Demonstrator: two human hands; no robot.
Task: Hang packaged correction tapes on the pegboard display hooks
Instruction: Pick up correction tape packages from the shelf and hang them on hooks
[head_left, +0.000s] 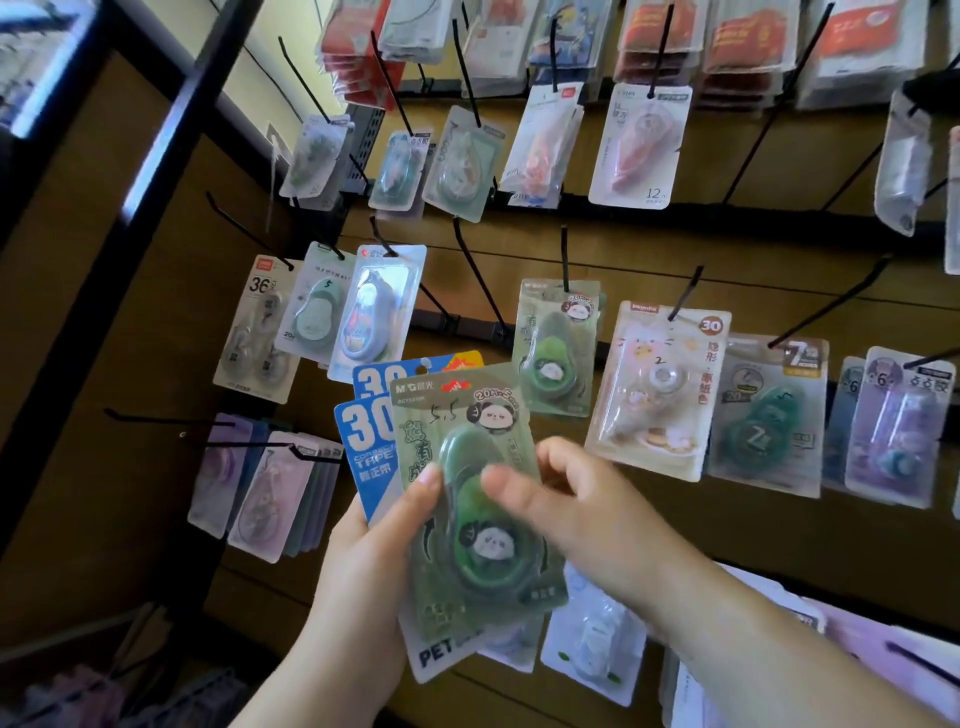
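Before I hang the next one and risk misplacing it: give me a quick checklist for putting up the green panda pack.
1. In left hand, stack topped by green panda pack: ok.
2. Pinch by right hand on that pack: ok.
3. Target hook found, holding matching hung pack: ok.
4. Pack's hang hole visible: cannot tell.
5. Room left on that hook: cannot tell.

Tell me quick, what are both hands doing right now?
Left hand: holds a fanned stack of packaged correction tapes.
Right hand: pinches the front green panda-print blister pack.
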